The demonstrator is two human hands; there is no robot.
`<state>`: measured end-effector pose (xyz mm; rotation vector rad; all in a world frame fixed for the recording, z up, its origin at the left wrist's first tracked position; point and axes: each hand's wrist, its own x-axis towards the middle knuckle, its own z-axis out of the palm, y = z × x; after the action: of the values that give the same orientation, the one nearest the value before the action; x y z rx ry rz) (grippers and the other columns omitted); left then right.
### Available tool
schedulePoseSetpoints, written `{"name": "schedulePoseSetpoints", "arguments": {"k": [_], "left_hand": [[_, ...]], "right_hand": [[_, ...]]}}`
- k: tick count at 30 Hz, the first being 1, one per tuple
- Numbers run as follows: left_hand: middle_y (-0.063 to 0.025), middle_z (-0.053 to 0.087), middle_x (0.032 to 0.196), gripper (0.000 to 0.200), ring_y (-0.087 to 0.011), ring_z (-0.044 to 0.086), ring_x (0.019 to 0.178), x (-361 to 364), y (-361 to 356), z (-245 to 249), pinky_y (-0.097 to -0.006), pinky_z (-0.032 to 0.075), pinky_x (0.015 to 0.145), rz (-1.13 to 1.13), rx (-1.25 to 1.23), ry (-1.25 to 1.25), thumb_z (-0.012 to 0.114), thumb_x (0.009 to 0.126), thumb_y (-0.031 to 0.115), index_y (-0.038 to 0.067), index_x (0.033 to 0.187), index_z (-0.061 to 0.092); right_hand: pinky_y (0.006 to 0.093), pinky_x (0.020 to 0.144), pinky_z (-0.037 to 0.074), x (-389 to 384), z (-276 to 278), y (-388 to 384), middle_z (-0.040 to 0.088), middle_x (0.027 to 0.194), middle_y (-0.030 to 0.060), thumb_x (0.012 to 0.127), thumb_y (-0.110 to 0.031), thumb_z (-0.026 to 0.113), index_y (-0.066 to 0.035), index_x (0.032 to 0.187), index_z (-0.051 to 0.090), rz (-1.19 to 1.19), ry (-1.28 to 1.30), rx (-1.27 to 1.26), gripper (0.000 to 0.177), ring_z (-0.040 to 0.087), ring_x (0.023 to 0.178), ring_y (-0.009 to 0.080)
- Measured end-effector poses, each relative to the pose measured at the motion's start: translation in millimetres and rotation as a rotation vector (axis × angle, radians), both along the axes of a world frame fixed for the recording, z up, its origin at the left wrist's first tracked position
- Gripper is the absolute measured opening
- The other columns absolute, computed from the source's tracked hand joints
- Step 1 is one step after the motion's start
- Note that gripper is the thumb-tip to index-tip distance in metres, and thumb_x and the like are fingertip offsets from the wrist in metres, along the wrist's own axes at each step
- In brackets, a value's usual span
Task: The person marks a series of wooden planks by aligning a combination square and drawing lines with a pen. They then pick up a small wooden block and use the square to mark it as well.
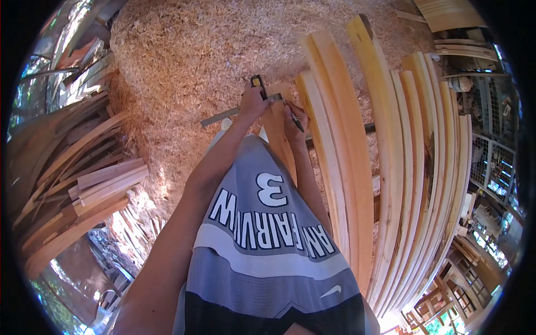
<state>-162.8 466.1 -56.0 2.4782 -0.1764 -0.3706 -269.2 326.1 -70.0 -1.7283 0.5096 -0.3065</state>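
My left hand [252,105] is closed around a square [256,82] with a dark, yellow-marked head. Its metal blade [215,118] lies across a narrow wooden board [277,129] and sticks out to the left. In my right hand [295,121] is a dark pen [297,123], with its tip near the blade's right end on the board. The board runs from the hands back towards my body, and my grey shirt partly hides it. The fingers of both hands are partly hidden.
Long planks [335,111] stand in a row close to my right arm, with more planks [413,139] beyond. Wood shavings [195,50] cover the ground ahead. Stacked wood pieces [109,181] lie at the left. Wire mesh racks [491,162] show at the far right.
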Motion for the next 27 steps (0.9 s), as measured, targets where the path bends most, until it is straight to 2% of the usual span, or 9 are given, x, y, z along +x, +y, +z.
{"name": "schedulePoseSetpoints", "arguments": {"k": [5,10,16,18,19,21,22,25,27], "left_hand": [[-0.0238,0.056,0.114,0.040,-0.0402,0.064,0.097,-5.3,-0.9,3.8,-0.0458,0.055,0.087,-0.008,0.009,0.022,0.092,0.069,0.025,-0.002,0.091,0.072],[-0.0257,0.056,0.116,0.039,-0.0414,0.064,0.098,-11.8,-3.0,8.3,-0.0470,0.054,0.087,0.005,-0.010,0.005,0.091,0.069,0.023,-0.002,0.091,0.072],[-0.0260,0.055,0.117,0.040,-0.0422,0.063,0.102,-5.4,4.3,-5.2,-0.0478,0.053,0.091,-0.031,-0.023,-0.067,0.092,0.069,0.025,-0.001,0.093,0.072],[-0.0256,0.054,0.115,0.043,-0.0417,0.060,0.103,-0.5,12.9,-7.7,-0.0463,0.052,0.091,0.003,-0.041,-0.100,0.093,0.068,0.029,0.000,0.092,0.073],[-0.0256,0.054,0.115,0.043,-0.0417,0.060,0.103,9.6,20.0,-11.8,-0.0463,0.052,0.091,-0.010,-0.038,-0.110,0.093,0.068,0.029,0.000,0.092,0.073],[-0.0250,0.058,0.112,0.053,-0.0414,0.058,0.111,37.8,39.2,-15.7,-0.0467,0.051,0.093,0.055,-0.053,-0.167,0.093,0.067,0.043,0.000,0.090,0.073],[-0.0238,0.059,0.104,0.056,-0.0402,0.056,0.109,49.1,48.3,-14.1,-0.0456,0.050,0.090,0.072,-0.045,-0.215,0.092,0.068,0.049,0.000,0.085,0.073],[-0.0234,0.051,0.112,0.051,-0.0406,0.057,0.101,72.3,75.5,-4.5,-0.0452,0.050,0.090,0.040,-0.055,-0.179,0.094,0.066,0.041,-0.001,0.084,0.071],[-0.0240,0.057,0.107,0.053,-0.0408,0.057,0.101,82.1,83.5,-19.4,-0.0450,0.049,0.091,0.019,-0.047,-0.164,0.093,0.067,0.042,0.000,0.090,0.073]], "right_hand": [[0.0350,0.083,0.055,-6.4,16.9,0.1,0.074,0.099,0.0202,0.095,-0.012,0.068,0.003,0.117,0.074,0.003,0.032,0.020,0.027,0.072,0.092,0.0252],[0.0352,0.083,0.055,-11.5,6.1,0.3,0.074,0.099,0.0205,0.094,-0.011,0.069,0.003,0.116,0.074,0.001,0.054,0.015,0.027,0.072,0.093,0.0252],[0.0349,0.087,0.055,-9.4,19.9,0.2,0.075,0.105,0.0199,0.100,-0.019,0.063,0.003,0.119,0.071,0.015,-0.004,-0.045,0.030,0.072,0.098,0.0255],[0.0357,0.090,0.054,-21.7,26.4,3.2,0.074,0.110,0.0180,0.105,-0.024,0.057,0.003,0.125,0.068,-0.107,-0.056,0.143,0.036,0.071,0.104,0.0260],[0.0357,0.090,0.054,-28.5,28.5,1.2,0.074,0.110,0.0180,0.105,-0.024,0.057,0.003,0.125,0.068,-0.119,-0.067,0.146,0.036,0.071,0.104,0.0260],[0.0361,0.092,0.053,-48.2,29.7,-9.5,0.074,0.114,0.0161,0.107,-0.028,0.053,0.002,0.128,0.067,-0.091,-0.092,0.161,0.039,0.069,0.107,0.0245],[0.0361,0.092,0.053,-59.4,43.4,-13.0,0.074,0.114,0.0161,0.107,-0.028,0.053,0.002,0.128,0.067,-0.105,-0.105,0.166,0.039,0.069,0.107,0.0245],[0.0365,0.090,0.053,-86.0,91.3,-31.5,0.074,0.111,0.0155,0.107,-0.029,0.055,0.001,0.122,0.070,-0.137,-0.099,0.128,0.036,0.069,0.104,0.0247],[0.0388,0.086,0.054,-95.8,112.1,-46.7,0.073,0.103,0.0159,0.102,-0.021,0.062,0.000,0.113,0.071,-0.203,-0.113,-0.278,0.025,0.069,0.098,0.0287]]}}
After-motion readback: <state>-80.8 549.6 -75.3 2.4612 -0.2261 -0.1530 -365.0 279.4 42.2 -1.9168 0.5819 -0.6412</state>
